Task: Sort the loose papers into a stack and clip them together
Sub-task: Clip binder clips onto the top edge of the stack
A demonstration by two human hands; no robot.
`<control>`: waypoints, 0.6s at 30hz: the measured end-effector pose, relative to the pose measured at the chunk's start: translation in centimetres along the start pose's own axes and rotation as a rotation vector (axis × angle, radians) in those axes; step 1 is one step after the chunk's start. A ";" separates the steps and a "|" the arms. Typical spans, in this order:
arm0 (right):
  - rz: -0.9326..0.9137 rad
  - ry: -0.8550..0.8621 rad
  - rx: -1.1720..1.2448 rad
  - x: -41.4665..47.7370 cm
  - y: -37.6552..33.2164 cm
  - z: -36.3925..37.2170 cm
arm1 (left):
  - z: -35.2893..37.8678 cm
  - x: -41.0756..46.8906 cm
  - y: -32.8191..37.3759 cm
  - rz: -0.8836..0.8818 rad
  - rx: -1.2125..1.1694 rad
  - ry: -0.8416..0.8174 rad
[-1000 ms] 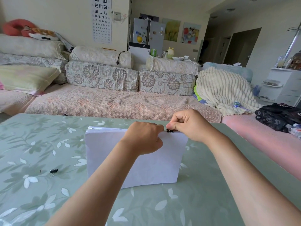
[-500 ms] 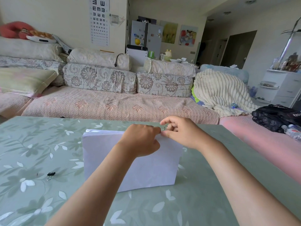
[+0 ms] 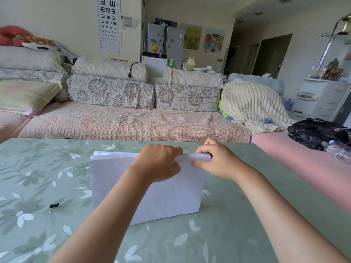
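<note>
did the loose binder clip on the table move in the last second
No. The binder clip sits up and right of the same white leaf print on the table.

Gripping upright white paper stack [image 3: 167, 194] at top edge w/ left hand [image 3: 158, 163] & right hand [image 3: 216, 161]; small black binder clip [image 3: 53, 206] near-left on green leaf-print table [image 3: 237, 234].

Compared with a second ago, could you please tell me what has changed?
The right hand moved off the clip and now grips the paper stack at its top edge; that clip is hidden. The left hand still holds it upright; the spare clip has not moved.
</note>
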State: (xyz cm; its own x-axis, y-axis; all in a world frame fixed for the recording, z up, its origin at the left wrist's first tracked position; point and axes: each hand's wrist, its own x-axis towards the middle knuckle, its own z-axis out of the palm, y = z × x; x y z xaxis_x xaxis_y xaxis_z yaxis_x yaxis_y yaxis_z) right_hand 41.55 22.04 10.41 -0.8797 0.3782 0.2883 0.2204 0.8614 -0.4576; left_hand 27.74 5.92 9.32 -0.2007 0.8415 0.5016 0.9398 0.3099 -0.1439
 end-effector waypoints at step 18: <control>0.059 0.039 0.277 -0.1 1.9 -1.1 | 1.4 1.5 2.5 0.084 0.032 0.065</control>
State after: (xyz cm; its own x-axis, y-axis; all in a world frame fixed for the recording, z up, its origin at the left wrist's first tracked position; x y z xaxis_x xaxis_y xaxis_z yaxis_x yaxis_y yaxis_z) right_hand 42.49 24.05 10.44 -0.8510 0.4419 0.2838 0.1421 0.7140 -0.6856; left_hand 29.39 8.58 8.50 -0.1022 0.8347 0.5411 0.9430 0.2545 -0.2146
